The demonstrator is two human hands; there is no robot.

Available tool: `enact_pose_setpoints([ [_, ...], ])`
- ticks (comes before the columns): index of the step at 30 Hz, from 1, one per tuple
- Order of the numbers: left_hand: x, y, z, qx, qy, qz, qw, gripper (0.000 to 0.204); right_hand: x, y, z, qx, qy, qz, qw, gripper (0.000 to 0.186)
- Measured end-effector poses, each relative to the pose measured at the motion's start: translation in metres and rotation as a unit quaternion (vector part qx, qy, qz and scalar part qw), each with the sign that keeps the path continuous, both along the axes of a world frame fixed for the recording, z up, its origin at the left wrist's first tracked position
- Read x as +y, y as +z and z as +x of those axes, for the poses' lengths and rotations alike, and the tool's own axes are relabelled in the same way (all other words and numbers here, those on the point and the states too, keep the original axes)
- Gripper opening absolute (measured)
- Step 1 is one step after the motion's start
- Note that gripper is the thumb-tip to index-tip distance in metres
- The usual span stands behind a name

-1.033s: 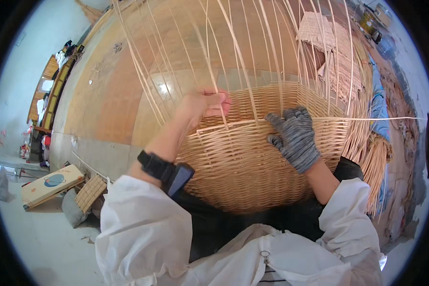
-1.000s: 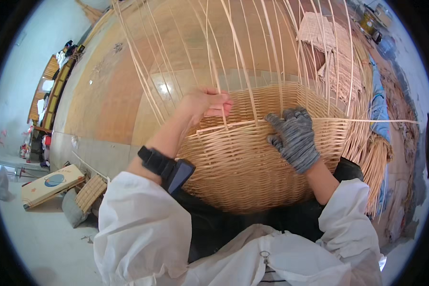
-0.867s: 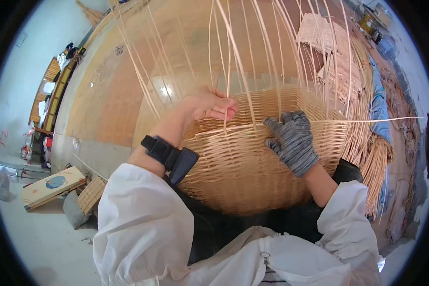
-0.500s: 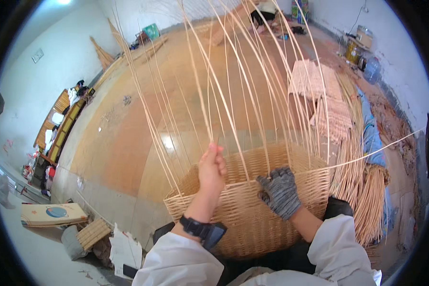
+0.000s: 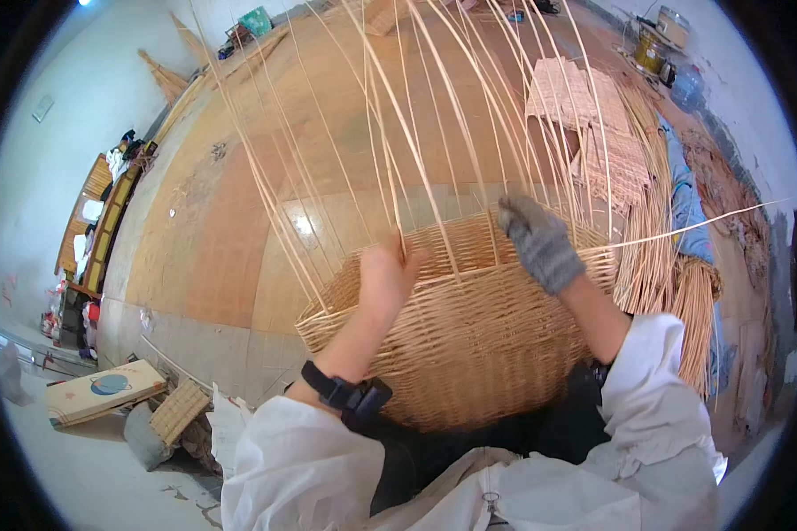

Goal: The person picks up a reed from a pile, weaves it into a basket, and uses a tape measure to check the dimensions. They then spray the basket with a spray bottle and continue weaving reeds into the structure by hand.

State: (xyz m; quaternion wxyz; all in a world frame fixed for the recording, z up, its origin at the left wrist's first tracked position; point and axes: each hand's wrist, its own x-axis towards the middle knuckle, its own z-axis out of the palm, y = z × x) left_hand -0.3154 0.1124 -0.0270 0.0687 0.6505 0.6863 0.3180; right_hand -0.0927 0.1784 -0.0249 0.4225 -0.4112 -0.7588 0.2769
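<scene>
A part-woven wicker basket (image 5: 487,354) sits against my lap, its long upright canes (image 5: 452,97) rising and fanning out from the rim. My bare left hand (image 5: 388,276) is closed round one upright cane at the near rim, left of the middle; the back of the hand hides part of the grip. My right hand (image 5: 540,243), in a grey knitted glove, is raised over the right part of the basket with its fingers curled. They are blurred, and what they hold is hidden. One loose cane (image 5: 691,228) sticks out rightward from the basket's right end.
Bundles of loose canes (image 5: 655,310) and a pinkish woven mat (image 5: 584,133) lie on the floor to the right. At lower left are a flat box (image 5: 106,394) and a small woven piece (image 5: 179,411). A wooden bench (image 5: 106,221) stands along the left wall.
My right hand has lifted off the rim, up and away from me. The basket has tilted and shifted slightly up in view. My left hand stays on its cane, now nearer the rim.
</scene>
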Motion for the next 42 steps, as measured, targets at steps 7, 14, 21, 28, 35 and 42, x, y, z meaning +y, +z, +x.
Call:
enact_pose_setpoints([
  [7, -0.002, 0.011, -0.004, -0.284, -0.21, -0.218, 0.91, 0.033, 0.122, 0.057, -0.073, 0.274, 0.023, -0.489, 0.828, 0.032],
  [14, -0.001, 0.013, -0.008, -0.436, -0.266, -0.283, 0.812, 0.037, 0.109, 0.141, -0.028, 0.205, 0.23, -0.114, 0.945, 0.024],
  [21, -0.004, 0.011, -0.002, -0.183, -0.315, -0.177, 0.914, 0.036, 0.023, 0.066, 0.067, 0.348, -0.066, -0.202, 0.913, 0.014],
  [28, -0.018, 0.014, 0.014, 0.016, -0.208, -0.188, 0.96, 0.052, -0.021, 0.04, 0.086, -0.05, -0.026, -0.14, 0.989, 0.023],
  [35, -0.02, 0.006, 0.018, 0.026, -0.2, -0.153, 0.967, 0.052, -0.042, 0.014, 0.015, -0.45, -0.017, 0.11, 0.886, 0.03],
  [42, -0.002, 0.015, 0.03, -0.051, -0.235, -0.013, 0.971, 0.037, -0.047, -0.008, 0.022, -0.39, -0.014, 0.107, 0.915, 0.028],
])
